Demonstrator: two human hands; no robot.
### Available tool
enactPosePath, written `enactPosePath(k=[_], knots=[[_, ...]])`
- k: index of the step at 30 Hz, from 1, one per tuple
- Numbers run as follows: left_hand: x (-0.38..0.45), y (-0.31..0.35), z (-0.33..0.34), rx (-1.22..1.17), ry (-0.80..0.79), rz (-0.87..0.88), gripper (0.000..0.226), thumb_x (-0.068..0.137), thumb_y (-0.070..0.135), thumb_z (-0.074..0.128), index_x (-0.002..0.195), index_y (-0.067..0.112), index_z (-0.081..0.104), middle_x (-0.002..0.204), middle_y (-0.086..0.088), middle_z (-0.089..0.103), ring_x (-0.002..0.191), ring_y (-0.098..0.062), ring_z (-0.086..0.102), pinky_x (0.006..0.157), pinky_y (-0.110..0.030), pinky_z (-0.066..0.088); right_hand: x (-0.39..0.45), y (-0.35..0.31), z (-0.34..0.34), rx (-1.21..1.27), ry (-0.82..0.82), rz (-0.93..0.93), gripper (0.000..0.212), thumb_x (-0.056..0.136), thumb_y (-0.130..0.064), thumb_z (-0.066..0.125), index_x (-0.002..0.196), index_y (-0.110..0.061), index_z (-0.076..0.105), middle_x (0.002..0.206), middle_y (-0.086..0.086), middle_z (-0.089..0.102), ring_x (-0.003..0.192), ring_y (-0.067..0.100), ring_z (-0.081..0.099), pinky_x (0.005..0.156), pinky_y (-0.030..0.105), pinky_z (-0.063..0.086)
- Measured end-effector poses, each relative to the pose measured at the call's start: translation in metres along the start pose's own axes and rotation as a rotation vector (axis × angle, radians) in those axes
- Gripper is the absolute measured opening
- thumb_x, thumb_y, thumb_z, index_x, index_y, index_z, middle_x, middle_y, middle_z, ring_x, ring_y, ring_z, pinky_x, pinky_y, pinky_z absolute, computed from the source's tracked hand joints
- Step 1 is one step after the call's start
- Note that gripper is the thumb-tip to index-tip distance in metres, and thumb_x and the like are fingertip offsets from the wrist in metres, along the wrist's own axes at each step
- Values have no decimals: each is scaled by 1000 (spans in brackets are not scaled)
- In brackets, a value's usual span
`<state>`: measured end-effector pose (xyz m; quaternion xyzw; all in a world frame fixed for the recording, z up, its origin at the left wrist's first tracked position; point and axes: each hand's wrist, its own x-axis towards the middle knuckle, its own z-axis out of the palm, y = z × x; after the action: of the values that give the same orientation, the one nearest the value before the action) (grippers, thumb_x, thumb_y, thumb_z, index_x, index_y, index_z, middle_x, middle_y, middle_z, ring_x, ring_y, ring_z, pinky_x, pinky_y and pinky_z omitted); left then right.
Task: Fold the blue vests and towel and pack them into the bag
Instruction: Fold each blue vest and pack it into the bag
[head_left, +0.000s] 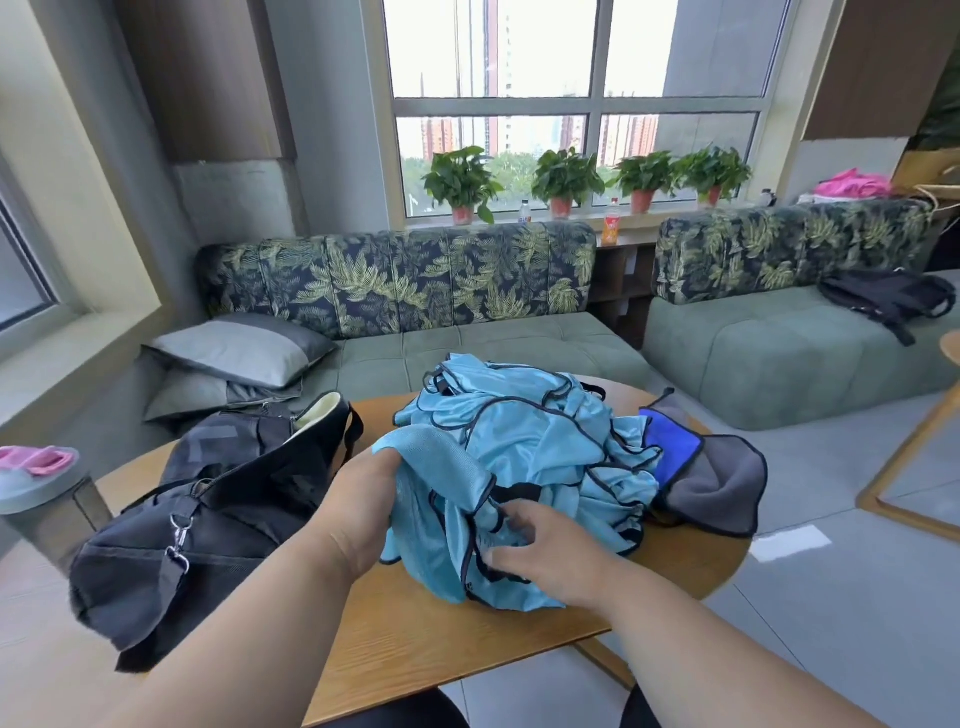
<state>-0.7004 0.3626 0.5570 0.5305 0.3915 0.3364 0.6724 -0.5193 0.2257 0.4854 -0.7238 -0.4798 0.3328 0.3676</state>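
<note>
The vests (524, 447) lay heaped in a tangle on the table (415, 639), between the bag (208, 499) and the towel (717, 483). The left hand (358, 499) had pinched a fold of mesh; the right hand (540, 551) pressed half-curled on the pile, its grip unclear. The fabric looked light, limp and slippery, best held by the dark-trimmed edges.

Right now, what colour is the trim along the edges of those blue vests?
Black or very dark trim edges the light blue vests, clearest in the head view.
</note>
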Motion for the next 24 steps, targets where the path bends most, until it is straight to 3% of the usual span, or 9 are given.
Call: enactPosePath(k=[3, 5, 7, 11, 14, 16, 19, 21, 24], knots=[[3, 10, 7, 34, -40, 13, 43, 78, 24, 56, 114, 16, 77, 109, -8, 80, 111, -33, 72, 104, -55, 54, -3, -8, 3, -123, 242, -25, 33, 85, -55, 72, 109, -38, 57, 104, -17, 55, 94, 1, 56, 83, 24, 49], [2, 20, 9, 61, -42, 13, 35, 86, 20, 56, 114, 15, 76, 105, -8, 80, 105, -30, 73, 95, -47, 58, -10, -16, 10, -160, 419, -131, 28, 87, -50, 72, 87, -32, 50, 80, -11, 50, 72, 8, 49, 65, 25, 42], [2, 25, 12, 102, -36, 20, 30, 97, 12, 49, 113, 13, 75, 100, -7, 80, 97, -26, 73, 80, -37, 57, -16, -24, 19, -165, 423, -194, 38, 88, -52, 71, 75, -25, 48, 64, -7, 49, 61, 10, 46, 59, 28, 42], [3, 22, 14, 136, -63, 8, 39, 82, 25, 57, 116, 16, 76, 108, -8, 80, 106, -31, 75, 100, -53, 57, -15, -32, 30, -240, 216, -19, 50, 76, -79, 63, 91, -31, 63, 77, -13, 65, 72, 2, 59, 63, 28, 46], [4, 18, 14, 130, -88, -1, 38, 87, 27, 59, 120, 18, 75, 112, -7, 80, 109, -30, 74, 104, -54, 55, -7, -22, 33, -288, 182, 46, 42, 84, -71, 63, 112, -40, 60, 100, -22, 63, 95, 5, 62, 77, 25, 49], [7, 15, 11, 110, -109, -7, 39, 86, 28, 60, 122, 18, 74, 114, -8, 79, 111, -30, 74, 105, -55, 54, -2, -17, 31, -187, 152, 37, 21, 99, -53, 58, 104, -35, 67, 98, -16, 69, 93, 7, 65, 87, 32, 56], [17, 12, 2, 141, -104, 9, 37, 87, 31, 65, 120, 18, 75, 115, -9, 79, 110, -31, 74, 104, -56, 55, 1, -21, 18, 78, 126, 36, 20, 105, -38, 56, 99, -30, 74, 96, -11, 76, 93, 7, 70, 89, 28, 56], [23, 7, -5, 190, -94, -9, 38, 85, 30, 70, 122, 21, 74, 114, -8, 79, 108, -32, 75, 102, -57, 56, 4, -26, 6, 177, 157, 34, 28, 103, -43, 58, 103, -18, 73, 97, -3, 77, 97, 21, 71, 90, 36, 55], [35, -12, -17, 341, -57, -88, 71, 74, 34, 82, 140, 20, 61, 118, -5, 78, 102, -29, 76, 95, -53, 60, 4, -36, -12, 250, 254, -43, 56, 92, -56, 58, 107, -2, 63, 109, 23, 70, 105, 42, 66, 99, 55, 52]])
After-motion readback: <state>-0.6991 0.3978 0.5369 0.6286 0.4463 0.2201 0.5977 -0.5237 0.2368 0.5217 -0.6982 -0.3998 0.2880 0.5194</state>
